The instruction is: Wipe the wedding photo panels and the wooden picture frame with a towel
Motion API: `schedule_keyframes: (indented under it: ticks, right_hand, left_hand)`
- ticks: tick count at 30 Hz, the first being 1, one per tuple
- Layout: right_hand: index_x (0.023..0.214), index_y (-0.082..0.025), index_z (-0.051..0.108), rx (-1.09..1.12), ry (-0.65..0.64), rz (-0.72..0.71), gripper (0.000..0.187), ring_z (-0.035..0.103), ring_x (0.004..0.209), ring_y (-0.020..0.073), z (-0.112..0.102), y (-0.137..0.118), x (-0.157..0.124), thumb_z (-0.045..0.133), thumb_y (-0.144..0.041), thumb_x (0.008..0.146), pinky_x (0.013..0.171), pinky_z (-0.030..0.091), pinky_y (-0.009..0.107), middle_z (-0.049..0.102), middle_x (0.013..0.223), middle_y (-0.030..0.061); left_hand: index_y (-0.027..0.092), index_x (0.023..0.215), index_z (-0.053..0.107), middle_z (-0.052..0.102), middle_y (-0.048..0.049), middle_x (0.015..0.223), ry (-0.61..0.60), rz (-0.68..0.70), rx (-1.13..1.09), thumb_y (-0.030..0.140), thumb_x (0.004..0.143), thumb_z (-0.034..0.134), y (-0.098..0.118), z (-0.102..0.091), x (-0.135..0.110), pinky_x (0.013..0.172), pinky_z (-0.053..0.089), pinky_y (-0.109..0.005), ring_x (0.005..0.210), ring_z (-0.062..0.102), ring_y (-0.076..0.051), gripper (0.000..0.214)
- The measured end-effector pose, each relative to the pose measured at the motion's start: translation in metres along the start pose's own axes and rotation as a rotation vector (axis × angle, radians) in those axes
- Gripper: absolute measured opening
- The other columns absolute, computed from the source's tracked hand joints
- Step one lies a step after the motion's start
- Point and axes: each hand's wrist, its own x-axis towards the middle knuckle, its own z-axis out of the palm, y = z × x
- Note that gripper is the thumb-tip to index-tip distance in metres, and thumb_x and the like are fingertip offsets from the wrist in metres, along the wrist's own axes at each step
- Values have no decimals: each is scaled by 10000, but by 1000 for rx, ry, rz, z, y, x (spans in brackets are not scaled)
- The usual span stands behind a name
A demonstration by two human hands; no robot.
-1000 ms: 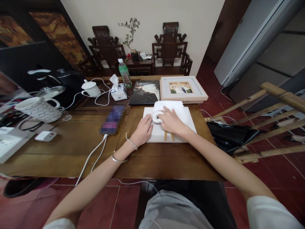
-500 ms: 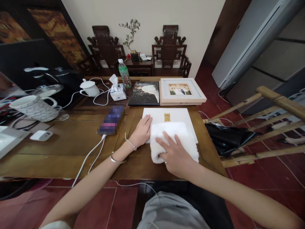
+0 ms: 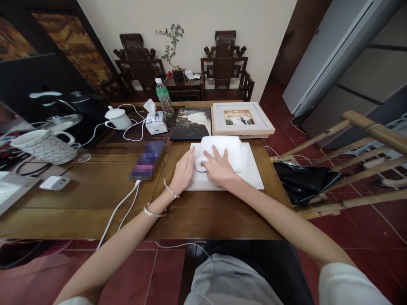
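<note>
A white rectangular panel (image 3: 252,169), seemingly the back of a picture frame, lies flat near the table's front edge. On top of it rests a folded, fluffy white towel (image 3: 233,154), which hides the panel's far middle. My right hand (image 3: 219,167) presses on the towel from above, fingers spread, and grips it near its left edge. Along the panel's left side rests my left hand (image 3: 183,171). Its fingers are stretched out and close together, touching the panel's edge, with nothing held in them.
Behind the panel lie a dark picture (image 3: 190,123) and a light wooden frame (image 3: 267,125). Leftward are a phone (image 3: 148,161) on a white cable, a tissue box (image 3: 156,125), a green bottle (image 3: 164,99), a lidded cup (image 3: 118,118) and a mug (image 3: 43,146).
My right hand has moved the towel away from me and leftward across the panel, covering the gold-coloured hanger. The panel's near edge is now uncovered. My left hand has shifted slightly left.
</note>
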Motion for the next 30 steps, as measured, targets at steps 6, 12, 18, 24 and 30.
schedule_keyframes:
  ticks: [6, 12, 18, 24, 30]
  right_hand:
    - [984, -182, 717, 85, -3, -408, 328, 246, 1393, 393, -7, -11, -43, 442, -99, 826, 1039, 234, 707, 460, 1457, 79]
    - [977, -183, 704, 145, -96, -454, 324, 334, 1367, 337, -26, -3, -74, 471, -78, 778, 1039, 306, 617, 538, 1386, 89]
    - [1042, -153, 675, 104, -76, -108, 362, 426, 1289, 329, -32, 21, -41, 438, -67, 781, 975, 376, 510, 623, 1225, 168]
    - [1067, -143, 651, 236, -48, 93, 367, 610, 914, 266, -40, 29, 20, 401, -102, 801, 713, 420, 338, 656, 1073, 170]
    - [1002, -141, 669, 291, -105, -43, 311, 612, 927, 248, -46, 13, 69, 426, -154, 808, 683, 388, 289, 676, 1075, 142]
  left_hand:
    - [116, 1335, 521, 514, -126, 1408, 110, -6, -122, 462, 990, 295, 5, -1, 0, 1138, 321, -402, 1321, 461, -218, 539]
    - [91, 1313, 538, 528, -145, 1389, 2, 40, 37, 414, 991, 294, 3, 3, -1, 1132, 335, -417, 1308, 478, -232, 518]
    - [99, 1315, 523, 515, -155, 1399, -162, 148, 193, 277, 959, 343, -4, 8, -3, 1133, 331, -457, 1330, 450, -258, 437]
    - [156, 1309, 524, 534, -142, 1366, -253, 230, 308, 175, 919, 397, -2, 7, -4, 1090, 365, -511, 1294, 470, -283, 410]
    - [116, 1279, 536, 581, -171, 1273, -277, 263, 363, 153, 908, 390, 2, 3, -2, 1049, 406, -510, 1219, 520, -298, 400]
